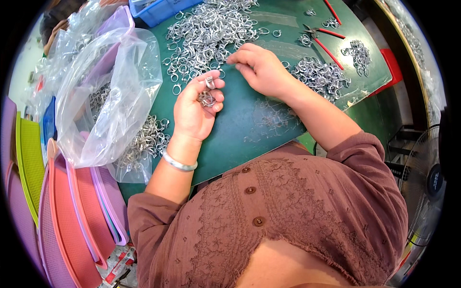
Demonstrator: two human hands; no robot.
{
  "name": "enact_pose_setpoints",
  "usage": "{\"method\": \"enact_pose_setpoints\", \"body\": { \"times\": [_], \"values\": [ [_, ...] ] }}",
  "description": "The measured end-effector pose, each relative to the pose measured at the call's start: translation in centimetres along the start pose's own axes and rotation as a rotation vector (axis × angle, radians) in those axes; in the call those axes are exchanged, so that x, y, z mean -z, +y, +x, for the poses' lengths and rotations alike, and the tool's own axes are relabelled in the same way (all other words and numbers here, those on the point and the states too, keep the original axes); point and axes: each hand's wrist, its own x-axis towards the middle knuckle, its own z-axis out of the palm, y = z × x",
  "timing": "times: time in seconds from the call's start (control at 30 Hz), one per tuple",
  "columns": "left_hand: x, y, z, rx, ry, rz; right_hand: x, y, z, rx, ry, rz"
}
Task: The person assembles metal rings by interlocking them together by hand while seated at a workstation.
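Note:
My left hand (189, 108) is turned palm up at the near side of the large heap, its fingers curled around several silver metal rings (206, 99). One of them stands up between the thumb and fingertips. My right hand (263, 71) reaches to the right edge of the big heap of silver rings (211, 31), thumb and fingers drawn together and pointing left. Whatever may be between those fingertips is hidden. To the right of that hand lies a second, smaller pile of rings (321, 77), close to my right forearm.
Red-handled pliers (313, 32) lie at the far right, beside a small pile of linked rings (357, 57). A clear plastic bag (139, 72) spreads over the left side, above more rings (149, 137). A blue bin (161, 14) stands behind; coloured baskets (67, 211) lean at left.

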Motion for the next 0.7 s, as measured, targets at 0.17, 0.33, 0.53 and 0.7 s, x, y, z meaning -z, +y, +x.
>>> {"method": "enact_pose_setpoints", "body": {
  "times": [0.17, 0.33, 0.53, 0.7],
  "values": [
    [0.7, 0.1, 0.4, 0.01, 0.04, -0.055, -0.8, -0.1, 0.0, 0.064, -0.131, -0.156],
    [1.6, 0.1, 0.6, 0.025, -0.013, -0.101, -1.1, -0.4, 0.1, 0.094, -0.159, -0.22],
    [1.1, 0.3, 0.3, 0.025, -0.072, -0.1, -0.8, -0.1, 0.1, 0.068, -0.163, -0.198],
    [1.0, 0.5, 0.3, 0.084, -0.115, -0.233, -0.1, 0.1, 0.0, -0.007, -0.112, -0.058]
  ]
}}
